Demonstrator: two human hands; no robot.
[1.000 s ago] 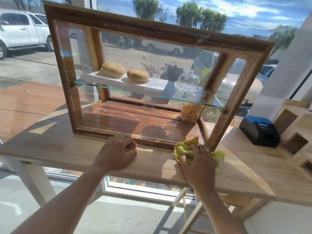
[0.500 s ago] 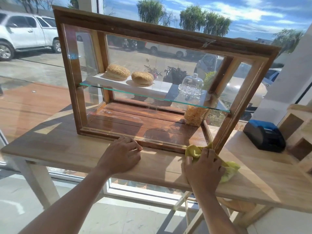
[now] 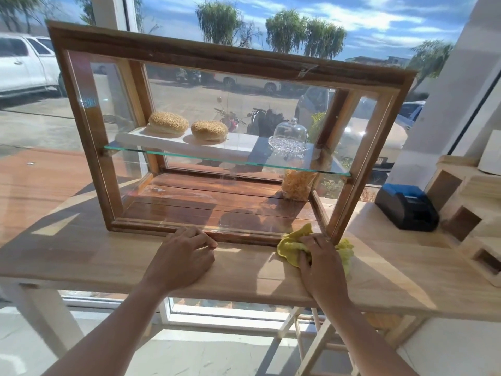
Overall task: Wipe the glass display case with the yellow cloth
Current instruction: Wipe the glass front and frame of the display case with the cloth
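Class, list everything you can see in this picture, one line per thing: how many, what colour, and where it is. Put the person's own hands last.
Display case: one, brown wood frame with clear glass, on the table.
Table: one, pale wood, under the case.
Glass shelf: one, greenish edge, across the middle of the case.
Buns: two, golden brown, on a white board on the shelf.
Glass dome dish: one, clear, right end of the shelf.
Yellow cloth: one, at the case's lower right corner.
Black and blue device: one, on the table to the right.
Left hand: resting at the case's bottom rail.
Right hand: gripping the cloth.
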